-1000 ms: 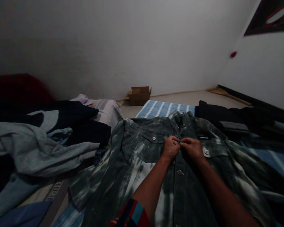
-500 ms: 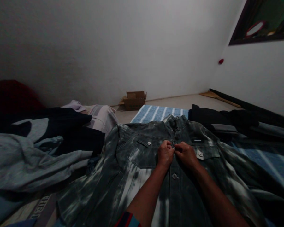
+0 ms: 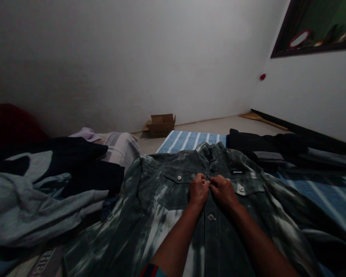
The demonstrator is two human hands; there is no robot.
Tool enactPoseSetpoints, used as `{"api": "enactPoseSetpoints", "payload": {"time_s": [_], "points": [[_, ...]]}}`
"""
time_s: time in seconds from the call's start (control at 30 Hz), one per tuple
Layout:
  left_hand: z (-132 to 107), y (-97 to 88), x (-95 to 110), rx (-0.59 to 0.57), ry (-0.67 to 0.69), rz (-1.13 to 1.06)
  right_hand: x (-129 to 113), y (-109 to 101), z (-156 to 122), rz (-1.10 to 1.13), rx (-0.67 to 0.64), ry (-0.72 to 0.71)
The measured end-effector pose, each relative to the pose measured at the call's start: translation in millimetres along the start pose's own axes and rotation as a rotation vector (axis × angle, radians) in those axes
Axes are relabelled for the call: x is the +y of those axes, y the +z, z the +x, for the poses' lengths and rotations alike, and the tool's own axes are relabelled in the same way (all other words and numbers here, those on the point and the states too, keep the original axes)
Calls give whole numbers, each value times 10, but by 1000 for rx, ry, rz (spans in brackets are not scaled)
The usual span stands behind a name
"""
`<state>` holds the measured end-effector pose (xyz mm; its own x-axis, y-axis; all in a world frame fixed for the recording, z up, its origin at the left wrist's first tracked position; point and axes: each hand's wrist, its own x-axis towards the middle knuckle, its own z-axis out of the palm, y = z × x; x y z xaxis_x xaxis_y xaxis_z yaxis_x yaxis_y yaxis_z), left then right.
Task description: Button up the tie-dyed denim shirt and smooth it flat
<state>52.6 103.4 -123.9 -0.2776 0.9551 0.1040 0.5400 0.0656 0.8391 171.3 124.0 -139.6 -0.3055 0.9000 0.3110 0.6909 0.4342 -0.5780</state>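
A dark green and white tie-dye denim jacket (image 3: 173, 192) lies spread out, front side up, its collar pointing away from me. At chest height my left hand (image 3: 198, 188) pinches one front edge of it. My right hand (image 3: 221, 188) pinches the opposite edge, its fingertips almost touching the left ones. What sits between the fingertips, perhaps a button, is hidden. Below the hands a metal button (image 3: 211, 218) shows on the front strip. Each chest pocket flap carries a button, and a small black label (image 3: 237, 172) is above the right one.
A grey sweatshirt (image 3: 40, 207) and dark clothes (image 3: 95, 173) are heaped at left. Folded black clothing (image 3: 256, 142) lies at right on a blue striped cloth (image 3: 192, 139). Farther back stand a cardboard box (image 3: 161, 126) and the white wall (image 3: 132, 57).
The view has shifted slightly, so the scene sits a little further left and lower. Both hands stay pinched at the jacket's front, with the fingers only slightly moved.
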Motion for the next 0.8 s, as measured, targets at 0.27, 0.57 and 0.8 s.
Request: {"api": "enactPoseSetpoints", "payload": {"time_s": [0.27,0.57,0.8], "points": [[30,-10,-4,-16,53,164,5,48,8,-41,-8,-15],[50,-53,-5,-48,187,449,9,83,14,-61,16,-24],[33,-72,-6,-79,236,556,17,113,13,-74,28,-21]]}}
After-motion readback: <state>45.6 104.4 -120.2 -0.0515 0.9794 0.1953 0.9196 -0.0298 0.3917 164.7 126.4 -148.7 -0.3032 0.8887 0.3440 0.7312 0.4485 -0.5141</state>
